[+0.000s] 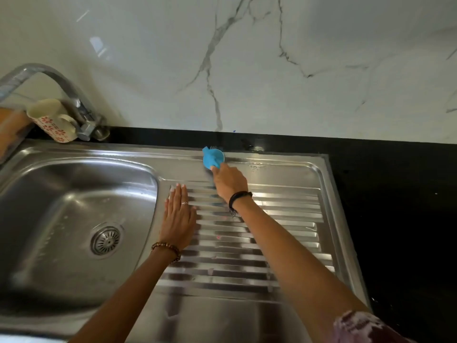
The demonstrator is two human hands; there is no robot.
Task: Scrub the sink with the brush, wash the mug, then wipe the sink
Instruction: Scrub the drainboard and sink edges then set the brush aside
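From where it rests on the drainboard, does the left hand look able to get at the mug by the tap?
Probably yes: the left hand lies flat and holds nothing, and only the open basin lies between it and the mug.

Both arms are stretched forward. The left hand point(178, 220) lies flat, palm down, fingers straight and close together, a ring on one finger and a beaded bracelet at the wrist. The right hand point(230, 180) reaches further ahead and just to the right of the left — fingers curled round the brush point(213, 158) it grips — with a dark band on its wrist.
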